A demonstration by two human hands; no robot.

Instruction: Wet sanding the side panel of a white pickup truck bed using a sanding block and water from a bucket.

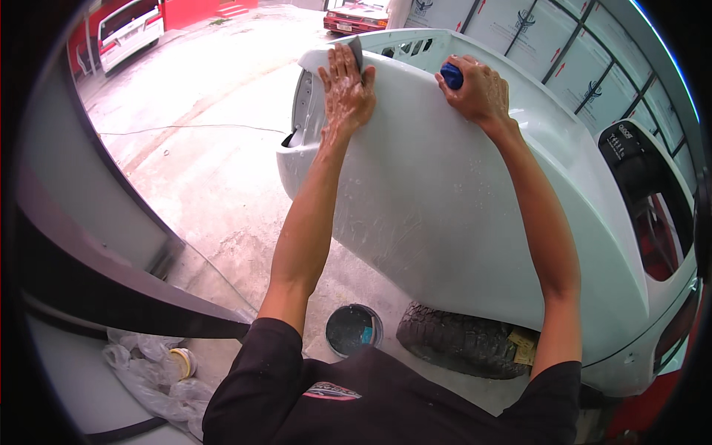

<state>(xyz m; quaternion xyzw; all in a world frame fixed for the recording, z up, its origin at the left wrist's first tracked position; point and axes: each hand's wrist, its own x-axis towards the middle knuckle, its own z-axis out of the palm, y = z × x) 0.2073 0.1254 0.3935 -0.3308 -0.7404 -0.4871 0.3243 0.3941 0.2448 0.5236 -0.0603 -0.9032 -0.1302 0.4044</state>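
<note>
My left hand (345,93) lies flattened at the top corner of a wet white pickup truck bed panel (437,193), pressing on a grey sheet or pad (354,50) that shows beside its fingertips. My right hand (478,93) is closed around a blue object (451,74) near the panel's upper edge, farther right. Both forearms reach across the panel, and drops and streaks of water show on its surface.
A bucket (348,330) stands below, beside a tyre (460,337). Plastic sheeting (148,356) and a dark-edged structure (111,259) are at left. A cable (193,127) crosses the floor. Cars (130,37) stand behind; a panelled wall (549,44) is at back right.
</note>
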